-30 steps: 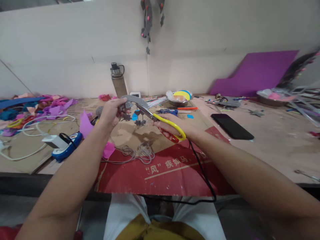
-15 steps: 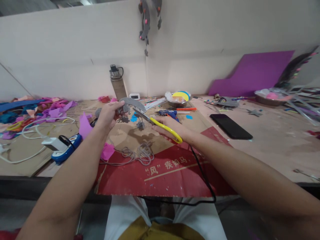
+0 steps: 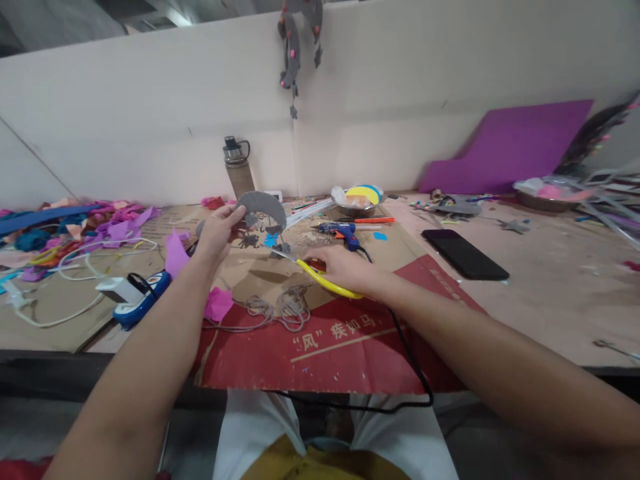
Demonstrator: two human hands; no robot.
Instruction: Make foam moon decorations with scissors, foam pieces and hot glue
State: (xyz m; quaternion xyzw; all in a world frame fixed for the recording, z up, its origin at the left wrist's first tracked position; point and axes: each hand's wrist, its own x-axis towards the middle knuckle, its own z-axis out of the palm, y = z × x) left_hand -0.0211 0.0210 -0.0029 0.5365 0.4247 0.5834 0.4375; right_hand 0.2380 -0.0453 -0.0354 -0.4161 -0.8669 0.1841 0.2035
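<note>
Pinched in my left hand (image 3: 223, 230) is a grey felt crescent (image 3: 264, 205), raised above the cardboard with small grey pieces dangling under it. My right hand (image 3: 340, 267) grips yellow-handled scissors (image 3: 327, 283). Their blades point left, below the crescent and close to a hanging grey piece (image 3: 280, 251); whether they touch it I cannot tell. Blue scraps (image 3: 271, 240) lie on the cardboard behind. Nearer to me rests a loose tangle of grey cord (image 3: 293, 310). A blue glue gun (image 3: 345, 233) lies just beyond my right hand.
A brown-and-red cardboard sheet (image 3: 345, 367) covers the table's middle. A black phone (image 3: 465, 255) lies at right, a bottle (image 3: 239, 167) stands by the wall, and a blue power strip (image 3: 143, 300) with white cables sits left. Colourful felt scraps (image 3: 120, 230) pile up behind it.
The scissors have dropped lower and tilted away from the crescent's edge, along with my right hand. The crescent now faces me more fully in my left hand.
</note>
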